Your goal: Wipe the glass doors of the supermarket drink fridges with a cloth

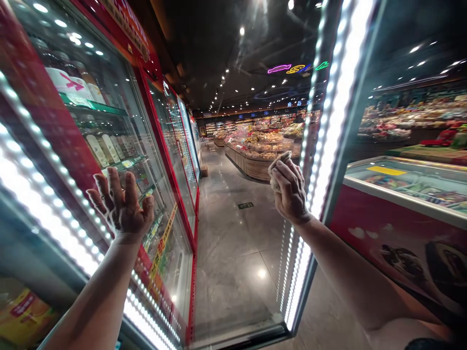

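Observation:
A glass door (251, 296) spans the middle of the head view, with a dark bottom frame and a bright LED strip (335, 97) along its right side. My right hand (294, 192) grips a crumpled pale cloth (275, 179) and holds it up near that strip. Whether the cloth presses on the glass, I cannot tell. On the left, my left hand (122, 206) is raised with its fingers spread and holds nothing. It is beside another LED strip (65, 226); contact with the pane is unclear.
Red-framed glass coolers (166, 160) with bottles (104, 148) on their shelves line the left. A chest freezer (394, 194) stands at the right. Beyond the glass run a shiny floor (233, 233) and a rounded wooden display stand (251, 165) heaped with goods.

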A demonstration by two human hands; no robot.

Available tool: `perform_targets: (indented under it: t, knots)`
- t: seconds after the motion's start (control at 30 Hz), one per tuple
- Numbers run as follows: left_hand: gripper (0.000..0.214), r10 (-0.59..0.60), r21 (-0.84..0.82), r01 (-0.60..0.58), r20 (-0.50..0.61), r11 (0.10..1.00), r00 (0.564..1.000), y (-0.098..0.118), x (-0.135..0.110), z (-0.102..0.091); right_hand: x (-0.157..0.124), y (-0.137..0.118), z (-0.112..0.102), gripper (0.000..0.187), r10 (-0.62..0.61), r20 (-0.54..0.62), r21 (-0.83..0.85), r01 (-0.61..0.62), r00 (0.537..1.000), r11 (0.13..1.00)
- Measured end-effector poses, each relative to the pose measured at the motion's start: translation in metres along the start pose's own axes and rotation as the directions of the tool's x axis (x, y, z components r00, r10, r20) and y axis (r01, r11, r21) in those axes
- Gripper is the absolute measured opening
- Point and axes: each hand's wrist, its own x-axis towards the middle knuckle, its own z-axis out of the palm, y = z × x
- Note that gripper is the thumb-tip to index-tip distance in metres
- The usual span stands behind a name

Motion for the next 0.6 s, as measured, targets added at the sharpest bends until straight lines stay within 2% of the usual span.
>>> perform_targets:
  t: [0.07, 0.13, 0.2, 0.27, 0.3, 0.37, 0.47, 0.53, 0.6]
  knots:
    - [0.074, 0.008, 0.005, -0.008, 0.000, 1.000, 1.000, -0.002, -0.001, 0.001, 0.010, 0.013, -0.001, 0.053, -0.015, -0.022, -0.008, 0.015, 1.000, 1.000]
    - [0.074, 0.016, 0.005, -0.016, -0.001, 1.000, 1.000, -0.002, -0.001, 0.001, 0.030, 0.029, -0.001, 0.051, 0.045, -0.136, 0.015, -0.043, 0.990, 0.999]
    - [0.073, 0.029, 0.004, -0.029, 0.001, 1.000, 1.000, -0.001, -0.001, 0.001, 0.046, 0.037, -0.001, 0.048, 0.155, -0.191, 0.025, -0.154, 0.969, 0.988]
    - [0.072, 0.055, 0.008, -0.055, -0.009, 0.998, 0.998, 0.002, 0.000, 0.001, 0.051, 0.031, 0.001, 0.048, 0.217, -0.192, 0.023, -0.216, 0.957, 0.976]
    - [0.071, 0.072, 0.010, -0.071, -0.021, 0.997, 0.997, 0.003, 0.000, 0.000, 0.048, 0.023, 0.003, 0.049, 0.211, -0.182, 0.030, -0.209, 0.960, 0.977]
    - [0.071, 0.100, 0.009, -0.100, -0.041, 0.995, 0.994, 0.005, 0.001, 0.000, 0.033, 0.003, 0.005, 0.052, 0.124, -0.141, 0.066, -0.116, 0.982, 0.991]
    - [0.068, 0.118, -0.007, -0.119, -0.059, 0.993, 0.991, 0.006, 0.002, 0.001, 0.007, -0.019, 0.004, 0.054, -0.056, 0.022, 0.097, 0.054, 0.998, 0.994]
    - [0.067, 0.134, -0.009, -0.135, -0.065, 0.991, 0.989, 0.006, 0.002, 0.001, 0.002, -0.016, 0.002, 0.054, -0.127, 0.094, 0.085, 0.119, 0.987, 0.989]
    - [0.066, 0.144, -0.008, -0.146, -0.076, 0.989, 0.987, 0.005, 0.002, 0.002, 0.011, -0.002, 0.000, 0.051, -0.108, 0.047, 0.048, 0.105, 0.993, 0.993]
